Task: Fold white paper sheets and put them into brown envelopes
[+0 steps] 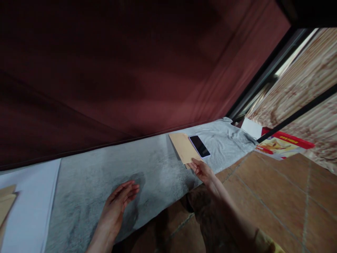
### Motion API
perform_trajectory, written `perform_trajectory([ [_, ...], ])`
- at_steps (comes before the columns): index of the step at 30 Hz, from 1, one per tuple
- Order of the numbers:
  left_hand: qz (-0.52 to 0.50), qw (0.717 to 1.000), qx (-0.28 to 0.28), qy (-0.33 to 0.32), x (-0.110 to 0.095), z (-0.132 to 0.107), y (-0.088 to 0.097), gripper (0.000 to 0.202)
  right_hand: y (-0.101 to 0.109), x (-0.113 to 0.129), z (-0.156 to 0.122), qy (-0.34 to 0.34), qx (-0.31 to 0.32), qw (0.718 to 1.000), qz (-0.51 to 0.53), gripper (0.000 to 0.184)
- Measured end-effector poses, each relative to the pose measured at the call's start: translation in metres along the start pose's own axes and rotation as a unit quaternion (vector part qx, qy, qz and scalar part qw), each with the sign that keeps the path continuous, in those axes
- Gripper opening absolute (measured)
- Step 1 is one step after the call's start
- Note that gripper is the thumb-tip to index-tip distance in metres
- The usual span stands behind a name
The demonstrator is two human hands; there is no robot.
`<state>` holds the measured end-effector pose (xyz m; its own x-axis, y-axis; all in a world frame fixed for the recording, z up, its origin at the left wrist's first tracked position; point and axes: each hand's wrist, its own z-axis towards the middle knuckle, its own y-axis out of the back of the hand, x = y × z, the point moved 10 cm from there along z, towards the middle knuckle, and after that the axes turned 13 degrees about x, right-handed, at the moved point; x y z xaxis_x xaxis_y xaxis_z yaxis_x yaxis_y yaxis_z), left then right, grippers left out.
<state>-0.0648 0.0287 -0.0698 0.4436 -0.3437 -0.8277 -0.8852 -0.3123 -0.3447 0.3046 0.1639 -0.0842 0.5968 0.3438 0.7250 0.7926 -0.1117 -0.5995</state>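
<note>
My right hand (202, 171) reaches out to the near edge of a tan envelope (183, 147) lying on a grey cloth (110, 165); its fingers pinch the envelope's corner. A black phone (199, 146) lies just right of the envelope, partly over its edge. My left hand (119, 202) hovers over the grey cloth nearer to me, fingers stretched out and held together, holding nothing.
A dark red curtain (126, 70) hangs behind the cloth. White sheets (28, 200) with more tan envelopes (5, 203) lie at the left. At the right, a red and yellow printed pack (281, 144), a white paper (251, 128) and brown floor tiles (276, 189).
</note>
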Motion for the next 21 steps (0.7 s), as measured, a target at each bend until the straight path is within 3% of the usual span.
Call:
perform_trajectory([
  [6,0.004,1.000,0.004,0.002,-0.003,-0.003,-0.003,0.050,0.020,0.006,-0.009,0.004,-0.020,0.996,-0.086,0.019],
  [13,0.006,1.000,0.007,0.001,-0.002,-0.002,-0.001,0.054,0.013,-0.004,-0.018,-0.061,-0.003,0.983,-0.172,0.011],
  [21,0.013,1.000,0.003,0.008,-0.004,-0.005,-0.002,0.056,0.011,-0.006,-0.019,-0.082,0.006,0.975,-0.205,0.019],
])
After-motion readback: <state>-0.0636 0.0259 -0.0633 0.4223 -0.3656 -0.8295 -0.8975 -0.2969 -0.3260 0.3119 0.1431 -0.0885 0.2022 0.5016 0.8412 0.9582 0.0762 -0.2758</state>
